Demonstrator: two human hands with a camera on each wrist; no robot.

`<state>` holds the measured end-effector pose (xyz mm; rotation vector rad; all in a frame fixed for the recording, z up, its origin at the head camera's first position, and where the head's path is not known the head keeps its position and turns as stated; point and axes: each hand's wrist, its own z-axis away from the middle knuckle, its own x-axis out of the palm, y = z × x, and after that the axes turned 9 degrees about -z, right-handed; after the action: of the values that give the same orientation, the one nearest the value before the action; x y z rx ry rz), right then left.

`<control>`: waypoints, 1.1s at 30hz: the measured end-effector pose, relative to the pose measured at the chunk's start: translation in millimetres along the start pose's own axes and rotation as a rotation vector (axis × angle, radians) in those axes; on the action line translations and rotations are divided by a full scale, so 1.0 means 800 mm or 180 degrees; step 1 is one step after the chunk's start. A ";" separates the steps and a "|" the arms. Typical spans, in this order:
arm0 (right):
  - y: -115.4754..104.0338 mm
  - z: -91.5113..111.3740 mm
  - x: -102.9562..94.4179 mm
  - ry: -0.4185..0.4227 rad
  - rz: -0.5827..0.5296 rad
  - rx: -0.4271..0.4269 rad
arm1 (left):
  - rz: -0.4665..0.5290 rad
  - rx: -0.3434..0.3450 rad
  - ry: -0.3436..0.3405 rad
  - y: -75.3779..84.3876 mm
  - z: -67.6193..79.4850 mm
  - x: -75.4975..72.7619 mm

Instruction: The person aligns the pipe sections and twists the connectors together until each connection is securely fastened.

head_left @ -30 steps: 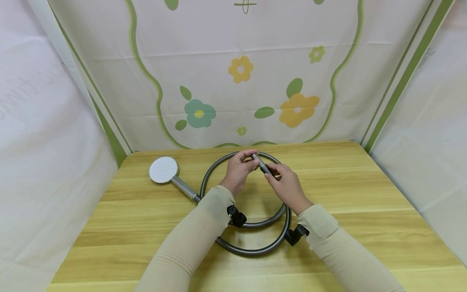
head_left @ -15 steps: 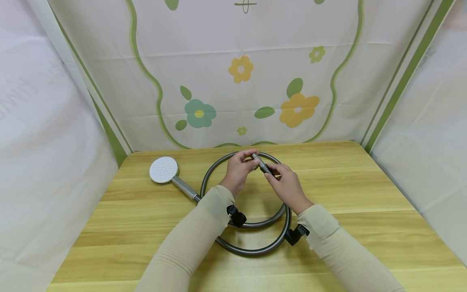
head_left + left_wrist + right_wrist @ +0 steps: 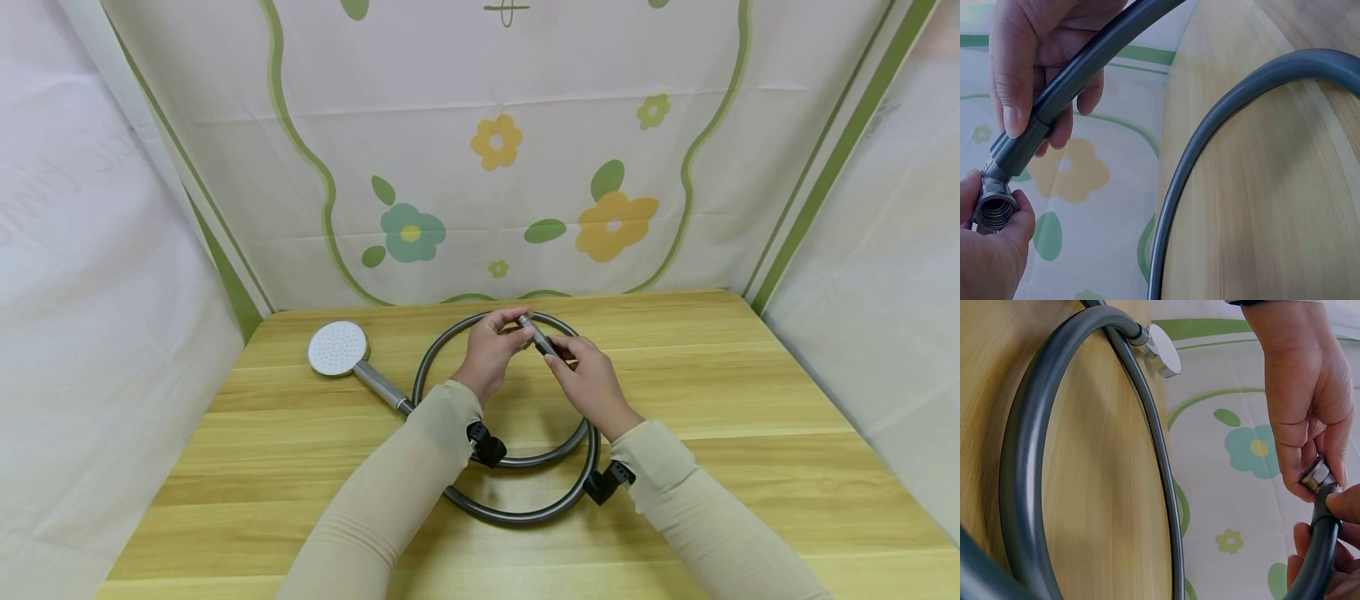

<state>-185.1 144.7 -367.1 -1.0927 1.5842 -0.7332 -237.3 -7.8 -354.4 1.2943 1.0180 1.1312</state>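
A dark grey shower hose (image 3: 517, 518) lies coiled on the wooden table, its free end lifted between both hands. My left hand (image 3: 491, 346) pinches the metal connector nut (image 3: 995, 211) at that end; the left wrist view shows the nut's threaded opening. Just behind the nut, my right hand (image 3: 592, 379) grips the hose end at its dark sleeve (image 3: 1021, 145), thumb on top. At the left of the table lies a shower head (image 3: 337, 348) with a white dotted face. Its grey handle (image 3: 378, 385) joins the hose's other end, partly hidden behind my left forearm.
The wooden table (image 3: 750, 483) has its back edge against a white cloth wall (image 3: 450, 83) printed with flowers. More white cloth (image 3: 885, 250) hangs at the left and right sides. A black camera mount (image 3: 487, 446) sits on each wrist.
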 end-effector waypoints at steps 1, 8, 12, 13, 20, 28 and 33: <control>0.000 0.000 0.000 -0.0001 0.0005 0.0005 | 0.0002 -0.0002 0.0004 0.000 0.000 0.000; -0.001 -0.001 0.000 -0.0009 0.0020 0.0020 | 0.0006 -0.0016 -0.0002 0.001 0.000 -0.002; 0.000 -0.002 -0.001 -0.0023 0.0028 0.0025 | -0.0001 -0.0030 0.0009 0.003 0.000 -0.002; 0.000 -0.002 -0.002 -0.0024 0.0026 0.0024 | 0.0000 -0.0037 0.0010 0.004 0.000 -0.002; 0.002 -0.001 -0.004 -0.0067 0.0027 0.0027 | 0.0027 -0.0040 -0.0037 0.003 -0.002 -0.003; 0.003 -0.001 -0.004 -0.0098 -0.0046 0.0082 | 0.0027 -0.0037 -0.0014 0.005 0.000 -0.001; 0.003 -0.002 -0.004 -0.0124 -0.0118 0.0155 | 0.0049 -0.0055 0.0002 0.005 0.000 -0.001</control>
<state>-187.1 148.9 -367.6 -1.0969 1.5094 -0.7669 -237.5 -8.8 -350.2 1.2899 0.9983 1.1499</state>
